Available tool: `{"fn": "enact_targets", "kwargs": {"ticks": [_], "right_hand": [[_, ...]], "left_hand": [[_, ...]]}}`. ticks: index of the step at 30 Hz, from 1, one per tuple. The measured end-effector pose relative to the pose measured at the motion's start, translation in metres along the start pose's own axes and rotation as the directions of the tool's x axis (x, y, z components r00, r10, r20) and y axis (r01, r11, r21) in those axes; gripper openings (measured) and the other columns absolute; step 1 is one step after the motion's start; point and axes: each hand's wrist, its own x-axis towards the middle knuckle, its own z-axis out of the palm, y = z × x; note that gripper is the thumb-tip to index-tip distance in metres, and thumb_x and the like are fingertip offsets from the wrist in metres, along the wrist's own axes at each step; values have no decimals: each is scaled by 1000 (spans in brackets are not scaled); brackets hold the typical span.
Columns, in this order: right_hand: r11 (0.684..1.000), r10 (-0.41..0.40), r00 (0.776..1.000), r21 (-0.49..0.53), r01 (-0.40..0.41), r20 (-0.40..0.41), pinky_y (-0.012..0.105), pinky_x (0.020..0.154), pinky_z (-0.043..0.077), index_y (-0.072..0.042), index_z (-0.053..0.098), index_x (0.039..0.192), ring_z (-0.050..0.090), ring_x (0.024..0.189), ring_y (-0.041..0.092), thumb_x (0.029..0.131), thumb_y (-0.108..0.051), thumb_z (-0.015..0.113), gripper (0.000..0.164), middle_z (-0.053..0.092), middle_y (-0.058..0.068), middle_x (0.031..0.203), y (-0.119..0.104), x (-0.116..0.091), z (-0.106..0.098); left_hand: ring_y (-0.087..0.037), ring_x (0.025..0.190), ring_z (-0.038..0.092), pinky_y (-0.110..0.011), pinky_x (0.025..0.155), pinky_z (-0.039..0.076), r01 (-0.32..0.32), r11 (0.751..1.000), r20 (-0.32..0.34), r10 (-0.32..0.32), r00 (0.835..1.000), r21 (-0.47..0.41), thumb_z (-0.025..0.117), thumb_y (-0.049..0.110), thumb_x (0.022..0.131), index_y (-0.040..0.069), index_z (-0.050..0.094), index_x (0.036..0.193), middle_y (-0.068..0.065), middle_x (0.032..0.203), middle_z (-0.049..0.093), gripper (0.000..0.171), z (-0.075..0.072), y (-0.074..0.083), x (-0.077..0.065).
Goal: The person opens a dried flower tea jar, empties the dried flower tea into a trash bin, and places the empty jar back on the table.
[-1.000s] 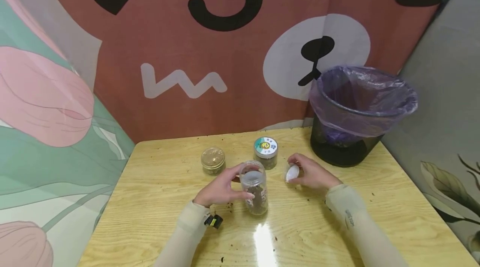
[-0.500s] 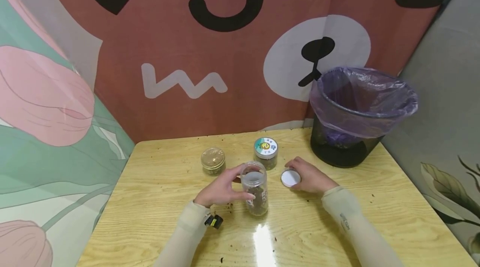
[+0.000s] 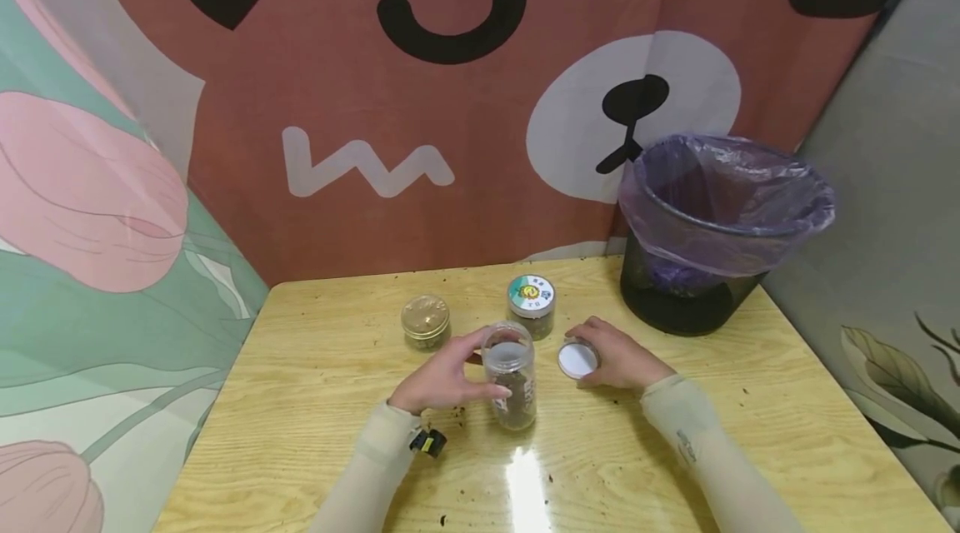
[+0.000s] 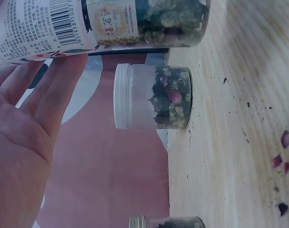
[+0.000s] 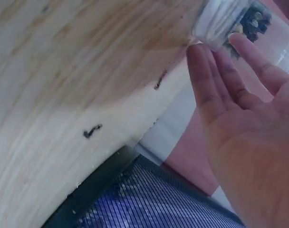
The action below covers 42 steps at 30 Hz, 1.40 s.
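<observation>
My left hand (image 3: 442, 379) grips a tall clear plastic jar (image 3: 517, 404), upright on the table and without a lid. In the left wrist view the jar (image 4: 111, 26) shows a printed label and dark dried flower tea at its bottom. To the right of it, my right hand (image 3: 622, 358) holds a round clear lid (image 3: 577, 360) with a white inner face by its edge, low over or on the table. The right wrist view shows the right hand (image 5: 249, 128) with thumb and fingers at clear plastic; dark dried tea shows behind.
Behind stand a squat jar with a gold lid (image 3: 426, 315) and one with a printed teal-and-white lid (image 3: 531, 293). A black bin (image 3: 667, 296) with a purple liner (image 3: 720, 246) stands back right. Petals (image 4: 287, 138) and crumbs dot the wooden table (image 3: 322, 400).
My right hand has turned the lid from tilted to flat, white face up, and brought it slightly nearer and leftward. The left hand and the tall jar have stayed in place.
</observation>
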Motion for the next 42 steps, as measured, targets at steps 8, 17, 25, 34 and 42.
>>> {"fn": "enact_targets", "kwargs": {"ticks": [8, 17, 25, 34, 42], "right_hand": [[981, -186, 897, -131, 145, -401, 49, 88, 56, -8, 69, 131, 63, 105, 27, 86, -22, 85, 50, 66, 9, 113, -23, -1, -26], [944, -326, 403, -314, 98, -855, 58, 88, 46, -4, 74, 122, 58, 99, 47, 95, -31, 67, 39, 66, 25, 106, -37, -7, -126], [901, -253, 500, -390, -191, -828, 64, 89, 45, 3, 72, 101, 60, 91, 50, 100, -47, 56, 53, 69, 27, 94, 7, -22, -166], [843, -390, 526, -523, -126, -756, 51, 58, 36, 0, 56, 75, 50, 60, 40, 106, -54, 49, 63, 60, 21, 66, 19, -24, -171], [837, -458, 475, -544, -53, -752, 46, 54, 33, -3, 50, 67, 49, 55, 38, 104, -56, 52, 64, 52, 15, 59, 3, -28, -158]], "left_hand": [[-12, 128, 60, -39, 100, 56, 8, 999, -74, -6, 997, 31, 84, 32, 89, 34, 50, 148, 13, 142, 61, 68, 1, 4, 7], [-15, 124, 61, -37, 96, 56, -70, 995, -198, 84, 977, 77, 86, 22, 86, 18, 52, 148, 3, 140, 64, 71, -8, 21, 28], [-18, 127, 60, -40, 96, 56, -117, 986, -316, 150, 937, 122, 83, 25, 88, 20, 47, 151, -2, 144, 61, 72, -16, 40, 49], [-17, 128, 59, -40, 100, 55, -99, 989, -357, 131, 925, 105, 82, 28, 89, 24, 48, 149, 3, 145, 59, 69, -17, 53, 60], [-17, 120, 61, -43, 100, 56, -82, 995, -425, 101, 900, 64, 81, 27, 91, 21, 48, 147, 0, 135, 58, 66, -16, 61, 68]]}}
